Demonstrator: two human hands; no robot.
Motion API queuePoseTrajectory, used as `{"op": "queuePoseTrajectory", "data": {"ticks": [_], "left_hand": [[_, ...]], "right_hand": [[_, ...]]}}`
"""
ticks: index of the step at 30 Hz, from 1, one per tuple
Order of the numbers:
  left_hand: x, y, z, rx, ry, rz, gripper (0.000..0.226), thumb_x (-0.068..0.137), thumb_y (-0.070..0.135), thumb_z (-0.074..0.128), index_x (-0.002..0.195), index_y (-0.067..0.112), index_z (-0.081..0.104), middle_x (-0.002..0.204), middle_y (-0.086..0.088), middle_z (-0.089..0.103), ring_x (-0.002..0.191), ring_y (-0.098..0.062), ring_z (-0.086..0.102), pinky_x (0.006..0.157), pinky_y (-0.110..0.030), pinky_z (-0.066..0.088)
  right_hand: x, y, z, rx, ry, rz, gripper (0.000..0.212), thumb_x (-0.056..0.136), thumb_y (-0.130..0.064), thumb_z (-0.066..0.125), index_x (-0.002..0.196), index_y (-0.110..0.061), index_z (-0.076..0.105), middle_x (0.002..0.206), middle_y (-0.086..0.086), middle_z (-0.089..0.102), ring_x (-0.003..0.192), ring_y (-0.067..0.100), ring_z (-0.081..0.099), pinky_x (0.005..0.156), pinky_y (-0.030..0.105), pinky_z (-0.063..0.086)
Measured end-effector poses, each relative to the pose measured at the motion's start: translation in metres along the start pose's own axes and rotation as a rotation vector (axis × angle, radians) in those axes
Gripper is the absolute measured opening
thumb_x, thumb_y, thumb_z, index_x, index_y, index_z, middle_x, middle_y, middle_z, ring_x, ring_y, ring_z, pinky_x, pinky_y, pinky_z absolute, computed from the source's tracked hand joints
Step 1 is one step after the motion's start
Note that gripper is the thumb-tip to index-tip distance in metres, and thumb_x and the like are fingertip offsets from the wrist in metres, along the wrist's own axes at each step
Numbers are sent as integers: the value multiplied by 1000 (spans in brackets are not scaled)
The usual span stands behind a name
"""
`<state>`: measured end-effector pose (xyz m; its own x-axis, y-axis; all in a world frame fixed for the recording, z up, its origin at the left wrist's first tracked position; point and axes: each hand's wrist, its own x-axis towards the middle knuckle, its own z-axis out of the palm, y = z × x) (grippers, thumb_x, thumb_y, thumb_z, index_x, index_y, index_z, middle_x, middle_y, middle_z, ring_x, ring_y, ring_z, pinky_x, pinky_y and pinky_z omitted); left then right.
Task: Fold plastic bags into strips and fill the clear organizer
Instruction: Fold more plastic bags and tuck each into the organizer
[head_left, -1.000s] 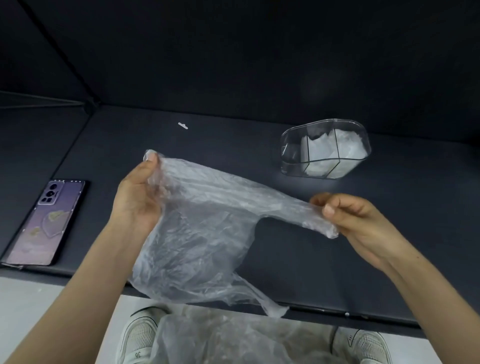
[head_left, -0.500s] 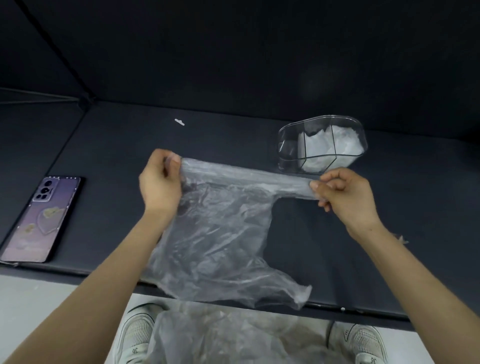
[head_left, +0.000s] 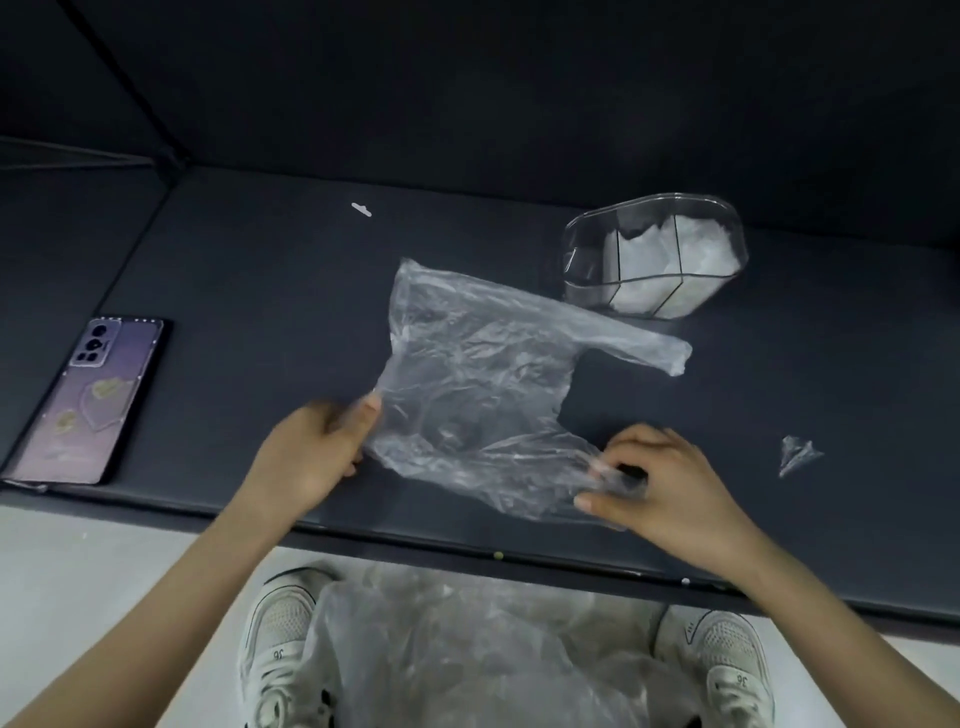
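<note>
Lowered from where both hands held it taut in the air 0.5 s ago, the plastic bag (head_left: 467, 374) now lies spread on the desk (head_left: 249, 270), just in front and to the left of the clear organizer (head_left: 586, 260). Its far handle stops short of the organizer's near wall. The left hand (head_left: 311, 457), motion-blurred, pinches the bag's edge between thumb and fingers. The right hand (head_left: 665, 493), nearer than the organizer, curls its fingers around the near handle, hiding its end. Dark dividers split the organizer, and crumpled white plastic fills its middle and right sections; the exact number of sections is hard to make out. A small folded plastic triangle (head_left: 797, 453) lies near and to the right of the organizer, and a phone (head_left: 88, 400) far to its left. A heap of loose bags (head_left: 467, 649) below the desk is cut off.
</note>
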<state>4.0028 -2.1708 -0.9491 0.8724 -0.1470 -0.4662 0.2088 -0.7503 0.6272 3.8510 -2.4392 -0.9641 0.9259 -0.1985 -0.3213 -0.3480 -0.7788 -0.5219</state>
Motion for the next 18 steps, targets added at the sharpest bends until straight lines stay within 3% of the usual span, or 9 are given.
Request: {"op": "queuePoseTrajectory", "data": {"ticks": [2,6,9,11,13,16,18], "left_hand": [[-14,-4,7,-179,-69,-36,34,96,36,56,84,6,67,68,-6,66,57,-14,60,59,-25,49],[-4,-6,6,-504,36,-86,24,95,12,58,71,11,61,60,3,61,48,-4,56,47,-13,43],[10,-5,0,-654,104,-158,17,93,18,63,76,13,63,73,-2,61,57,-9,55,47,-12,46],[17,-7,-2,-708,90,-210,17,92,20,65,77,13,63,64,0,62,53,-8,54,47,-14,47],[19,-10,2,-724,67,-217,20,93,21,63,75,11,62,50,4,60,43,-4,52,45,-14,46],[13,-14,12,-661,50,-149,26,96,21,58,74,8,61,48,4,62,40,-3,52,45,-13,46],[8,-15,17,-585,63,-53,28,98,24,55,76,7,62,54,1,67,46,-5,59,47,-13,47]], "right_hand": [[-1,3,3,96,38,11,25,69,-47,77,71,-24,67,92,-16,58,93,10,54,88,32,42],[-2,2,-9,493,4,65,22,72,-26,81,72,-9,67,82,-1,67,76,6,60,72,18,44],[-1,6,-26,766,36,86,23,64,-25,76,67,-9,61,62,1,61,59,6,54,59,15,43],[1,14,-35,932,74,78,24,60,-23,77,68,-9,59,57,0,59,52,8,51,53,16,44],[2,21,-38,1012,78,53,32,54,-30,86,70,-13,65,60,0,60,49,10,48,49,17,43],[1,29,-31,1013,46,84,54,38,-46,94,77,-16,72,67,3,63,51,11,48,48,18,42],[-1,31,-27,986,26,145,57,40,-36,94,89,-16,72,72,3,65,55,11,51,51,17,44]]}}
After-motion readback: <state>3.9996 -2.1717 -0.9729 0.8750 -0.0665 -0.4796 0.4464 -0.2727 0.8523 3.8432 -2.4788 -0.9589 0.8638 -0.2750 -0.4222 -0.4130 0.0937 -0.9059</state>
